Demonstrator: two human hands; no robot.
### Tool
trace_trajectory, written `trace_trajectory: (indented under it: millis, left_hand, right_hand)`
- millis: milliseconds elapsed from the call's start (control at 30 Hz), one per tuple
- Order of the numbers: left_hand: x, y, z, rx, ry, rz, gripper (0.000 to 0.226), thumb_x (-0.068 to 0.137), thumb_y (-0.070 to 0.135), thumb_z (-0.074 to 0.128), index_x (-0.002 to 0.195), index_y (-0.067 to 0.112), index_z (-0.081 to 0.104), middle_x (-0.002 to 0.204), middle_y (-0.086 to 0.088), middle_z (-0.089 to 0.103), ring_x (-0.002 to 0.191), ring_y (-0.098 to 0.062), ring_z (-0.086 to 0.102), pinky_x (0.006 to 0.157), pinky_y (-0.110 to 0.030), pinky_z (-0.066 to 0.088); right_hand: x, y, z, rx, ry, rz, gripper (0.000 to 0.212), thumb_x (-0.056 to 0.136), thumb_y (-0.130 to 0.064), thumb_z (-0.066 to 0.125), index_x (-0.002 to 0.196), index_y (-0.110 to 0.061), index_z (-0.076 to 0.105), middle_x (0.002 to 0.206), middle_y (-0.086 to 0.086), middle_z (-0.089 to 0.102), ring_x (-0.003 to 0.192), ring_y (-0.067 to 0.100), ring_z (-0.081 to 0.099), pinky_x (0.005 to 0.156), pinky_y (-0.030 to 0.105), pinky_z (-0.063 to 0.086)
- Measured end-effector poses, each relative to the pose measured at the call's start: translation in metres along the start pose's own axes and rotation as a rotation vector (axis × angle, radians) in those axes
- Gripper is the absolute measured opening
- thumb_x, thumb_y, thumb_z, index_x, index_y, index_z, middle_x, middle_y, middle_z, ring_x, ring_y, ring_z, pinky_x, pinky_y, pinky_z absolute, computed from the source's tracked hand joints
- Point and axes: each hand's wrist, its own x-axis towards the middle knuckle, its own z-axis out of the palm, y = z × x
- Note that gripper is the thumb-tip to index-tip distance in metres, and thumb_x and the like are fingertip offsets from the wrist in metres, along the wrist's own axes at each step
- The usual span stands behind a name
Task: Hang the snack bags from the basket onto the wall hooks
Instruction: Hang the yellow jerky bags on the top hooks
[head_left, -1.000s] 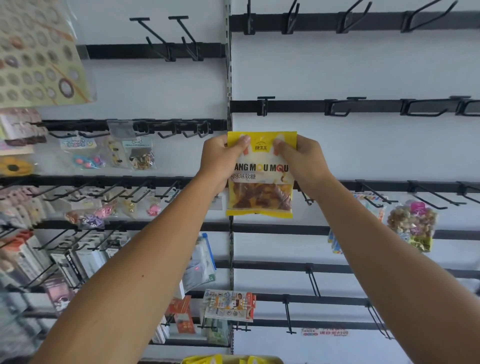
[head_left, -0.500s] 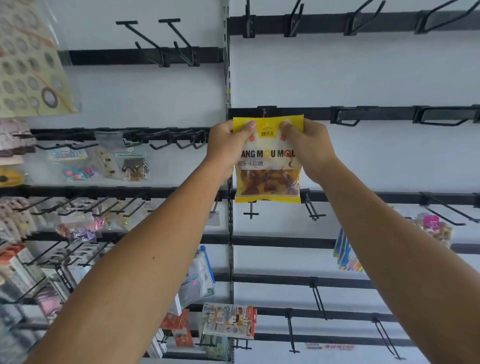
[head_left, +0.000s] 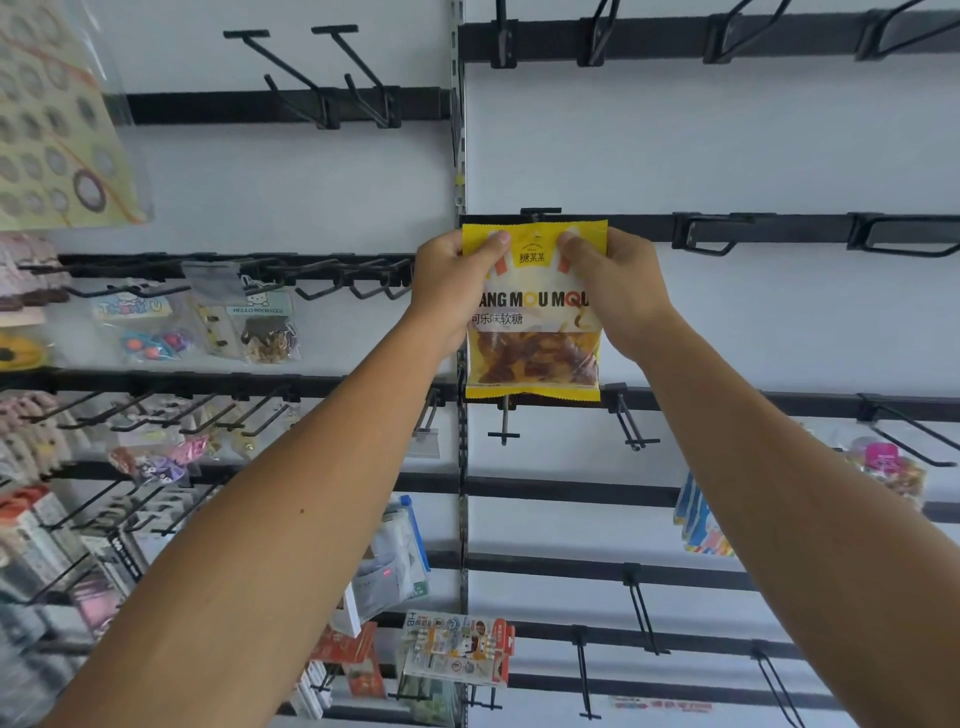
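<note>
A glossy yellow snack bag (head_left: 534, 312) with crimped, zigzag edges and a clear window of brown candy pieces is held flat against the white wall panel. The left hand (head_left: 451, 288) and right hand (head_left: 619, 288) each pinch a top corner, thumbs in front (the other fingers are hidden behind). Its top edge meets a thin black metal hook (head_left: 540, 212) on a dark horizontal rail (head_left: 644, 227).

The snack bag (head_left: 534, 312) hides most of its wall hook (head_left: 540, 212).
</note>
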Motion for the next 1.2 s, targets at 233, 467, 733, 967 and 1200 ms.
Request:
trace_trajectory:
  millis: [233,467,733,967,1200]
  left_hand:
    - [0.003,0.000,0.005,0.001,-0.012,0.009,0.027,0.093,0.023,0.069,0.067,0.017,0.066,0.073,-0.005,0.067,0.072,-0.024,0.064,0.072,-0.041,0.055]
    - [0.004,-0.003,0.002,0.038,-0.019,0.027,0.023,0.096,0.022,0.066,0.074,0.015,0.067,0.075,-0.004,0.068,0.071,-0.020,0.065,0.072,-0.040,0.056]
    - [0.004,-0.005,-0.001,0.048,-0.014,0.059,0.017,0.096,0.024,0.066,0.081,0.017,0.070,0.081,-0.004,0.072,0.076,-0.018,0.068,0.082,-0.045,0.057]
    - [0.007,-0.008,-0.002,0.076,-0.030,0.021,0.018,0.095,0.028,0.066,0.082,0.016,0.071,0.089,-0.013,0.074,0.084,-0.028,0.071,0.087,-0.051,0.057]
    - [0.015,-0.015,0.000,0.133,-0.025,0.003,0.027,0.098,0.026,0.063,0.073,0.018,0.064,0.065,0.007,0.062,0.067,-0.013,0.060,0.070,-0.031,0.049]
  right_hand:
    - [0.003,0.001,-0.004,0.019,0.021,0.011,0.029,0.098,-0.024,0.060,0.070,-0.016,0.057,0.067,0.001,0.068,0.059,0.018,0.069,0.060,0.037,0.057]
    - [0.000,-0.001,-0.002,0.008,-0.003,0.006,0.029,0.098,-0.022,0.059,0.070,-0.014,0.058,0.067,0.000,0.067,0.058,0.016,0.067,0.054,0.030,0.056]
    - [0.000,-0.001,0.002,-0.002,0.019,-0.003,0.026,0.098,-0.022,0.059,0.073,-0.018,0.062,0.070,-0.001,0.070,0.065,0.019,0.071,0.063,0.037,0.059]
    - [0.003,0.006,0.005,-0.061,0.051,0.001,0.027,0.099,-0.023,0.058,0.073,-0.017,0.062,0.067,-0.003,0.070,0.060,0.015,0.070,0.058,0.033,0.059]
    - [0.008,0.011,0.010,-0.091,0.052,0.041,0.025,0.099,-0.027,0.057,0.079,-0.014,0.064,0.076,0.007,0.073,0.063,0.019,0.072,0.064,0.044,0.060]
